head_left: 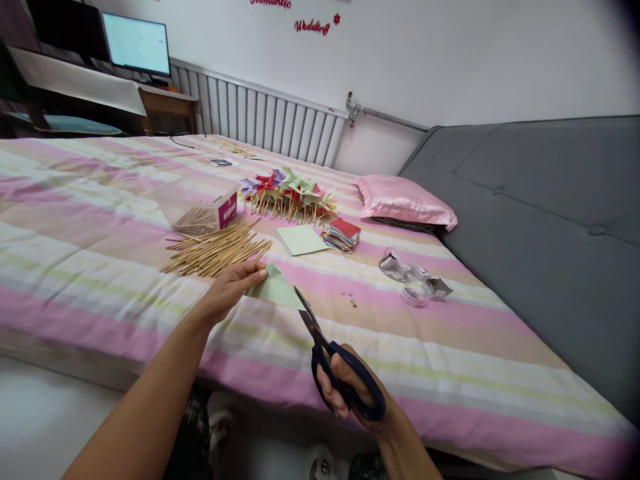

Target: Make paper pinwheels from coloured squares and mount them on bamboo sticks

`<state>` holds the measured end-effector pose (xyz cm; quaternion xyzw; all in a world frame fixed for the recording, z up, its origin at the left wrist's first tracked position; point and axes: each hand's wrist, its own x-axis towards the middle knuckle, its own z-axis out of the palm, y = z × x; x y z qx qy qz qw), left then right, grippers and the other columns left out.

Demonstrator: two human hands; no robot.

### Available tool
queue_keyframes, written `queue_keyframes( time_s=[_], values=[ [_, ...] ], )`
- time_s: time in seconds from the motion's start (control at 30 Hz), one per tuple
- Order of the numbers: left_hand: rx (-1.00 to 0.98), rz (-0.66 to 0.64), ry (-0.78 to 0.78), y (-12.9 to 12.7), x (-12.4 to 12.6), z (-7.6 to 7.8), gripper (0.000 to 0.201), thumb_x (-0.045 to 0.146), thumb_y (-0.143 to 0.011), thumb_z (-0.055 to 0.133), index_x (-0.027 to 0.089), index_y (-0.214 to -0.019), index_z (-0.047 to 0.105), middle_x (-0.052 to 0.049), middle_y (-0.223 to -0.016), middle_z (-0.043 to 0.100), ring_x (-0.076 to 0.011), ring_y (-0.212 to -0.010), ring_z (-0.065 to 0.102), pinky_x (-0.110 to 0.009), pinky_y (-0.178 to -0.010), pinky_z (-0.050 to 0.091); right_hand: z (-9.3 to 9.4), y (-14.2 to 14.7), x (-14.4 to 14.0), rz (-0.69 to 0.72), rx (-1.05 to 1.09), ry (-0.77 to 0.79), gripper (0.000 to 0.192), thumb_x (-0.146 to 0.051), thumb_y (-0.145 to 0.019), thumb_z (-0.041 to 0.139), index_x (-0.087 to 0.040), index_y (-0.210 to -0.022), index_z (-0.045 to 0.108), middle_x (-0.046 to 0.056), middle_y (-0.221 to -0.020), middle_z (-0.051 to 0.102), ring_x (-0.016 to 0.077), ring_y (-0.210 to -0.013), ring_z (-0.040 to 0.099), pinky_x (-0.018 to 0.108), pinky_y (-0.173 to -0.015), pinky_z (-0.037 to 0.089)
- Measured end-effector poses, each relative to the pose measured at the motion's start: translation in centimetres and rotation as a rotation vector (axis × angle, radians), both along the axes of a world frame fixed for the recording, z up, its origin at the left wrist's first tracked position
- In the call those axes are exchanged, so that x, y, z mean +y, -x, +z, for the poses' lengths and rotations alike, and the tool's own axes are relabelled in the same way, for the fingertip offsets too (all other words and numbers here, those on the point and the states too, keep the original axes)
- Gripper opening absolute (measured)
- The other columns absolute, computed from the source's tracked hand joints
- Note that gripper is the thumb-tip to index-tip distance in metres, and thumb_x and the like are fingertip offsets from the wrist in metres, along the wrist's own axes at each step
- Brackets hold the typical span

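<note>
I have my left hand (pixel 233 288) pinching one pale green sheet (pixel 276 288) by an edge, thumb against fingers, over the near side of the striped bed (pixel 450 360), and my right hand (pixel 353 375) clasping one pair of scissors (pixel 361 373) with thumb and fingers through the dark loops; the two blades stand parted at the sheet's right edge, though from here I cannot tell whether they touch it. Crowding my left hand on the far side are the loose sticks (pixel 215 252), too heaped for me to count, and right behind them one clear box (pixel 228 209) with more sticks inside. Beyond the sheet I have one pad of pale green squares (pixel 301 239), and just beside it one stack of small coloured papers (pixel 344 235), red on top. Behind those stand the pinwheels (pixel 295 185), violet, red and green, bunched too tightly to number. To the right of the sheet I count four tiny bits (pixel 355 305), then some clear plastic packaging (pixel 417 291) whose pieces overlap, and farther off one pink pillow (pixel 405 202) near the grey headboard (pixel 525 180). At the back I see one radiator (pixel 269 119) and two monitors (pixel 137 43), one lit, one dark
</note>
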<state>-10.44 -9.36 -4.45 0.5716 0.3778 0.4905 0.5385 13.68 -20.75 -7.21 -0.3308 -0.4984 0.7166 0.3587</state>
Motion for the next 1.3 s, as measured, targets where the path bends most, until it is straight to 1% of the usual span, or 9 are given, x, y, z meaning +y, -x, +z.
queue_keyframes(
  time_s=[0.17,0.37,0.63,0.83,0.97,1.13,1.23,1.3],
  values=[
    [0.0,0.003,0.002,0.0,0.0,-0.1,0.021,0.037,-0.071,0.07,0.017,-0.072,0.065,0.002,-0.068,0.057,-0.0097,-0.065,0.047,-0.021,-0.062,0.038,0.2,0.1,0.1,0.0,-0.097,-0.008,0.055,-0.065,-0.073,0.057,-0.014,-0.054,0.051,-0.005,-0.035,0.042,0.0033,-0.027,0.035,0.016,-0.03,0.024],
    [0.007,0.018,0.007,0.0,0.0,0.0,0.024,0.039,-0.069,0.07,0.016,-0.071,0.065,0.001,-0.066,0.056,-0.0109,-0.064,0.047,-0.023,-0.061,0.038,0.9,0.2,-0.1,-0.029,-0.149,-0.018,0.056,-0.067,-0.073,0.056,-0.014,-0.054,0.05,-0.005,-0.035,0.041,0.0024,-0.027,0.033,0.015,-0.03,0.021],
    [0.03,0.021,-0.004,0.0,0.1,-0.2,0.022,0.038,-0.071,0.069,0.016,-0.072,0.064,0.002,-0.066,0.054,-0.0099,-0.064,0.044,-0.022,-0.06,0.034,0.7,0.2,-0.2,-0.019,-0.069,-0.087,0.059,-0.071,-0.07,0.053,-0.014,-0.057,0.051,-0.006,-0.039,0.04,0.0029,-0.03,0.034,0.017,-0.033,0.024],
    [0.062,0.0,-0.007,-0.2,-0.1,0.0,0.024,0.039,-0.072,0.067,0.016,-0.069,0.061,0.002,-0.064,0.049,-0.0095,-0.061,0.04,-0.022,-0.058,0.031,0.6,0.2,-0.1,-0.001,-0.06,-0.111,0.058,-0.07,-0.072,0.052,-0.014,-0.058,0.051,-0.006,-0.041,0.041,0.0034,-0.032,0.035,0.017,-0.034,0.024],
    [0.076,-0.012,-0.029,-0.3,-0.3,0.2,0.024,0.039,-0.073,0.066,0.016,-0.069,0.061,0.002,-0.064,0.049,-0.0099,-0.061,0.04,-0.022,-0.057,0.032,0.4,0.1,0.0,0.012,-0.043,-0.116,0.058,-0.07,-0.073,0.052,-0.014,-0.059,0.051,-0.005,-0.042,0.042,0.0037,-0.033,0.036,0.018,-0.035,0.024],
    [0.09,-0.068,-0.018,-0.6,-0.5,0.3,0.024,0.039,-0.074,0.065,0.015,-0.071,0.061,0.003,-0.061,0.049,-0.0088,-0.056,0.04,-0.021,-0.054,0.031,0.1,0.1,0.1,0.04,0.034,-0.087,0.055,-0.067,-0.075,0.052,-0.013,-0.066,0.054,-0.003,-0.05,0.045,0.005,-0.04,0.04,0.018,-0.039,0.03],
    [0.086,-0.108,-0.004,-0.9,-0.7,0.4,0.024,0.039,-0.074,0.065,0.015,-0.072,0.061,0.003,-0.06,0.049,-0.0084,-0.055,0.04,-0.021,-0.052,0.031,0.1,0.2,0.1,0.04,0.049,-0.087,0.054,-0.065,-0.076,0.054,-0.013,-0.064,0.053,-0.004,-0.048,0.044,0.0048,-0.038,0.039,0.018,-0.038,0.029],
    [0.089,-0.113,-0.002,-1.0,-0.7,0.4,0.024,0.039,-0.074,0.065,0.015,-0.072,0.061,0.004,-0.06,0.048,-0.008,-0.054,0.039,-0.021,-0.052,0.03,0.1,0.3,0.0,0.03,0.045,-0.08,0.054,-0.065,-0.076,0.054,-0.013,-0.063,0.053,-0.004,-0.046,0.043,0.0045,-0.036,0.038,0.018,-0.037,0.027]
  ],
)
